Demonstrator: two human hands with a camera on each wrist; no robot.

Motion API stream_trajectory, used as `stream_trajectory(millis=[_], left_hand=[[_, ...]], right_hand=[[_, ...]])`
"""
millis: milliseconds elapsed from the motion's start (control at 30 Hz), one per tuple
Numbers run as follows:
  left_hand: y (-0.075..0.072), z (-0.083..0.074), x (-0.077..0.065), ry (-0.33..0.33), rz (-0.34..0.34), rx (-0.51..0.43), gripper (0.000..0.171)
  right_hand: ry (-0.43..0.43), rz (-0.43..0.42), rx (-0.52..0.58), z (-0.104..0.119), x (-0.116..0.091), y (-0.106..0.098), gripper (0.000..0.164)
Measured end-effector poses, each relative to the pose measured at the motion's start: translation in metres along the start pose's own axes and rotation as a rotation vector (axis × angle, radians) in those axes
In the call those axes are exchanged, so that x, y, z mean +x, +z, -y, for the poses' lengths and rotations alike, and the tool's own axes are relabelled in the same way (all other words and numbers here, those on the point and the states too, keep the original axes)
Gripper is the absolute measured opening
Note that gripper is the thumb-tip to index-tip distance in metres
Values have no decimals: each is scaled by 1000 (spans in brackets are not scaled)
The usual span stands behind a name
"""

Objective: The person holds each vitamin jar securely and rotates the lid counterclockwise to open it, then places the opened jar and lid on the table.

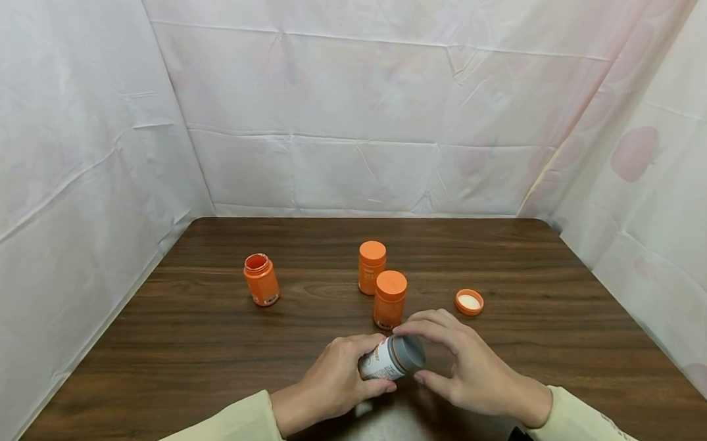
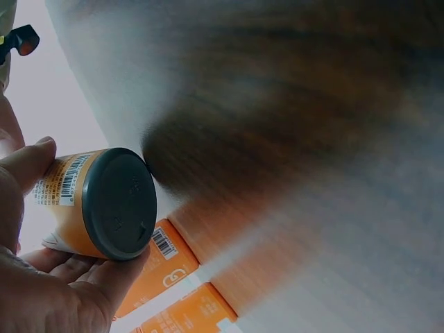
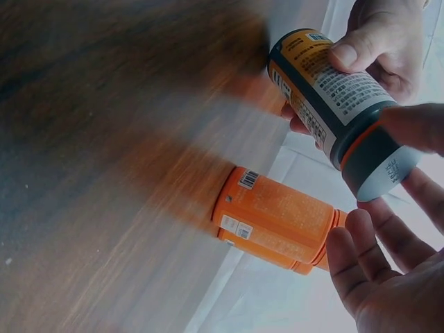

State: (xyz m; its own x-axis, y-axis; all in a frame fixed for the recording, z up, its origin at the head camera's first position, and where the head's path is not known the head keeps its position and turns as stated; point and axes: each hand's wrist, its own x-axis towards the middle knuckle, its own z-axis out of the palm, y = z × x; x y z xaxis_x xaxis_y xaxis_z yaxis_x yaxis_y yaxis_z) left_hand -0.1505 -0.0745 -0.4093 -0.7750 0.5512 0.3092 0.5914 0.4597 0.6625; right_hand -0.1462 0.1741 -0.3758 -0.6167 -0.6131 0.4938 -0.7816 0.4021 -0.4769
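A bottle (image 1: 379, 363) with a white, orange and dark grey label lies tilted in the air above the table, its grey cap (image 1: 409, 353) toward the right. My left hand (image 1: 334, 381) grips its body, thumb on one side and fingers on the other. The dark bottle base (image 2: 121, 205) faces the left wrist camera. My right hand (image 1: 475, 373) pinches the cap's rim between thumb and index finger, with the other fingers off it. In the right wrist view, a thin orange ring (image 3: 361, 143) shows just below the cap.
Two capped orange bottles (image 1: 389, 304) (image 1: 371, 269) stand behind the hands. An uncapped orange bottle (image 1: 263, 283) stands farther left. Its-coloured orange lid (image 1: 469, 302) lies inside-up to the right. The brown wooden table (image 1: 188, 359) is bordered by white cloth walls (image 1: 355, 115).
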Motion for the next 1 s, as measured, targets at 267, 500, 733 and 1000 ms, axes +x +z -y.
stream_trajectory(millis=[267,500,733,1000], left_hand=[[-1,-1,0,-13,3,-4,34],[-1,-1,0,-12,3,-12,34],[-1,0,-1,-11,1,-12,35],[0,-1,-1,-16,4,-14,36]], right_hand=[[53,-61,-17,1,1,2,55],[162,-119,-74,1,1,5,41],[240,-101,-65,2,2,5,35],[229,-87,-47,1,1,6,29]])
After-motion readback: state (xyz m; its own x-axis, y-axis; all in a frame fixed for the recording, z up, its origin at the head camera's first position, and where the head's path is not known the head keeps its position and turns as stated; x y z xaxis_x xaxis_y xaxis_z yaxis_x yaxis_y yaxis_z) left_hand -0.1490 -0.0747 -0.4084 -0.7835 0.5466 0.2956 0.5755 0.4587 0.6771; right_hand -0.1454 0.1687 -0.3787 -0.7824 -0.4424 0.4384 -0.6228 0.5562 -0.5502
